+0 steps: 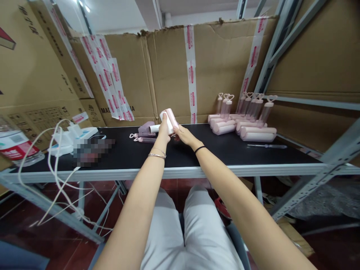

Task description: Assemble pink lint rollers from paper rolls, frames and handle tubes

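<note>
Your left hand (164, 129) is closed round the smooth, cylindrical pink roller (169, 118), raised just above the matte black worktop (225, 150) near its back edge. Your right hand (182, 134) pinches the roller's lower end from the other side, fingers curled. How the roller's white part joins the pink shell is hidden by your fingers.

To the right lie stacked pink rolls (257, 134), perhaps six, though overlap blurs the count. Behind them stand about eight clear tubes with heart-shaped tops (264, 108). Two loose heart-ended handles (142, 137) lie left of your hands. Taped corrugated cardboard (219, 67) walls the back.
</note>
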Demonstrator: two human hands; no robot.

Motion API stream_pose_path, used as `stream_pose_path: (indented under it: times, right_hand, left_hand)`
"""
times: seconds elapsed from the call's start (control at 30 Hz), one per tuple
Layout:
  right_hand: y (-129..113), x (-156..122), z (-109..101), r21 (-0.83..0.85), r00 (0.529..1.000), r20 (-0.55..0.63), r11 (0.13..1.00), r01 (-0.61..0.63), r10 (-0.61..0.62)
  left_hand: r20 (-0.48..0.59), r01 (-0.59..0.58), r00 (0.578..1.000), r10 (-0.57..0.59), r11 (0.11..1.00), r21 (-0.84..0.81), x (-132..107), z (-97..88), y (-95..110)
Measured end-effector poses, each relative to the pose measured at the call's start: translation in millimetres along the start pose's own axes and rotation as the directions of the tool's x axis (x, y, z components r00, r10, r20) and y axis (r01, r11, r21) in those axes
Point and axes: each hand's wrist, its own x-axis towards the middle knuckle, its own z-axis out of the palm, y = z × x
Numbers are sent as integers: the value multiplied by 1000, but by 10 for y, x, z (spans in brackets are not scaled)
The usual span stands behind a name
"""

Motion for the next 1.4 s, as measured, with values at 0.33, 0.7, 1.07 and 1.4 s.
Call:
stream_pose_path:
  times: [0.33, 0.7, 1.07, 1.4]
  right_hand:
    - [31, 33, 53, 177, 997, 61, 982, -60, 50]
    - [-85, 2, 79, 186, 977, 94, 960, -208, 193]
    - [-71, -8, 98, 212, 983, 85, 960, -180, 166]
    - [23, 109, 14, 125, 973, -213, 990, -61, 87]
  left_hand:
    - [-93, -120, 988, 126, 991, 63, -16, -7, -32]
    - [-112, -307, 933, 342, 919, 248, 24, -39, -80]
    - [-106, -368, 894, 434, 850, 375, -28, -45, -58]
    - [-375, -246, 902, 213, 968, -42, -10, -59, 89]
